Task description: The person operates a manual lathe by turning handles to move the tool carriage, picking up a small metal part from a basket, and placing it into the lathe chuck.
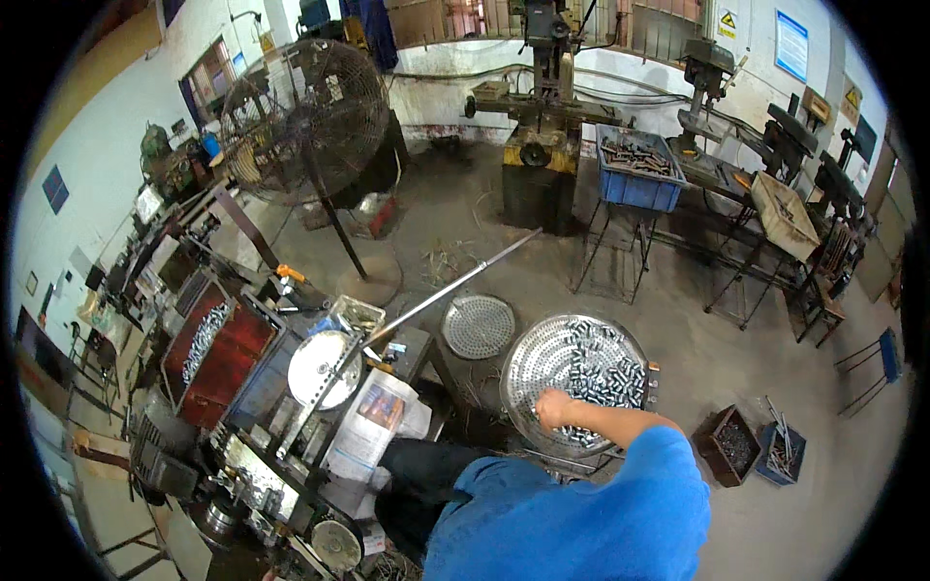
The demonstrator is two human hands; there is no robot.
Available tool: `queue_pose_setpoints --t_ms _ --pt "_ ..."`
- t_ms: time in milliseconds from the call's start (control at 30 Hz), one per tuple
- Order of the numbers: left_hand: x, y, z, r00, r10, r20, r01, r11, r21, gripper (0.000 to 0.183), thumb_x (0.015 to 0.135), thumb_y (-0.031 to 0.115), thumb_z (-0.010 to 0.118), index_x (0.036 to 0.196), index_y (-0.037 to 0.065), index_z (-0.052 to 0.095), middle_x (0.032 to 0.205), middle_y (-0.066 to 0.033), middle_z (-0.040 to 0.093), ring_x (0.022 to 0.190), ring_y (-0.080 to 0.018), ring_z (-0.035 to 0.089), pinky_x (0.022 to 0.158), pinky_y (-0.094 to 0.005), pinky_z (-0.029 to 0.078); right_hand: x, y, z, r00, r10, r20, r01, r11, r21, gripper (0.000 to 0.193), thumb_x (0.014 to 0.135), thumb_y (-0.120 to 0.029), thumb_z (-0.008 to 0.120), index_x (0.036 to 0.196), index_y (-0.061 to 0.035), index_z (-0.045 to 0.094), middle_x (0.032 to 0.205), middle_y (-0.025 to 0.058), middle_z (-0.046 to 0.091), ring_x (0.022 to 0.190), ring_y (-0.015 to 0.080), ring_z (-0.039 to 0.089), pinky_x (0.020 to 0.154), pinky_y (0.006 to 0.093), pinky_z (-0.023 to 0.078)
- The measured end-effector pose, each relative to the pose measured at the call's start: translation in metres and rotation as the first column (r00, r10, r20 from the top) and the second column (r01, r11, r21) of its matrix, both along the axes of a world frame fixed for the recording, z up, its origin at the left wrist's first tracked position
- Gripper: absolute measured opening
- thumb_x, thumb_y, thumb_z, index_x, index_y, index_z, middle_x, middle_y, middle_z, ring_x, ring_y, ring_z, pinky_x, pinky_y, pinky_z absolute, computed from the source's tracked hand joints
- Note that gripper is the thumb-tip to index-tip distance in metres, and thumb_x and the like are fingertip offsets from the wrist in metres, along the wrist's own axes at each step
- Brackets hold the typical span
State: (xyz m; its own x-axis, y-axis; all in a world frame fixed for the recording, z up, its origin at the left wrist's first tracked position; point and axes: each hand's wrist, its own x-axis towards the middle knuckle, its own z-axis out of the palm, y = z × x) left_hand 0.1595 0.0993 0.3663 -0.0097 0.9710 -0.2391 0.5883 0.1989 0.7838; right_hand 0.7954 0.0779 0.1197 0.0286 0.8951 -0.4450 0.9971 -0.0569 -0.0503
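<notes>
My right hand (554, 410) reaches down to a round perforated metal tray (528, 353), over its left-hand part. Its fingers look closed, and whatever they hold is hidden from above. Beside the hand, many short shiny metal cylinders (610, 378) lie heaped on the right half of the tray. I cannot make out my left hand; my blue-sleeved body fills the lower middle. A bench machine (257, 474) with a bright round metal disc (325, 370) stands on my left. A long metal rod (446, 290) runs slanting from it across the floor area.
A smaller perforated disc (479, 326) lies left of the tray. Newspaper (373, 416) covers the bench edge. A red bin (208, 353) of metal parts stands left. Two small boxes (727, 445) sit on the floor at right. A fan (305, 121), drill presses and a blue crate (639, 189) stand farther off.
</notes>
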Motion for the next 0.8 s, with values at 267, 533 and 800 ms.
queue_pose_setpoints --t_ms 267,533,800 --pt "0.08 0.006 -0.001 0.977 -0.105 0.188 0.095 0.994 0.061 0.029 0.089 0.016 0.06 0.11 -0.004 0.057 0.086 -0.0047 0.062 0.071 -0.0096 0.051 0.063 -0.0253 0.043 -0.095 0.074 0.098 0.781 0.413 -0.469 -0.018 0.765 0.644 0.042 0.055 -0.021 0.063 0.094 -0.005 0.068 0.103 0.0197 0.056 0.103 0.0364 0.051 0.087 0.0431 0.044" --pt "0.158 0.043 -0.021 0.918 -0.212 0.334 0.149 0.967 0.205 0.032 0.09 0.028 0.058 0.097 -0.004 0.062 0.074 -0.0016 0.062 0.061 -0.0069 0.05 0.055 -0.0221 0.039 -0.275 0.102 0.201 -0.086 0.868 -0.49 -0.216 0.464 0.859 0.027 0.052 -0.008 0.056 0.078 0.0006 0.058 0.107 0.0208 0.05 0.098 0.0373 0.046 0.082 0.0428 0.041" --pt "0.128 0.038 -0.051 0.796 -0.174 0.58 0.095 0.982 0.164 0.028 0.089 0.023 0.058 0.101 -0.003 0.062 0.079 -0.0072 0.063 0.068 -0.012 0.056 0.061 -0.0266 0.045 -0.3 0.106 0.199 -0.181 0.829 -0.53 -0.338 0.453 0.825 0.021 0.051 -0.007 0.055 0.072 -0.002 0.056 0.113 0.0231 0.05 0.098 0.0377 0.047 0.082 0.0427 0.042"
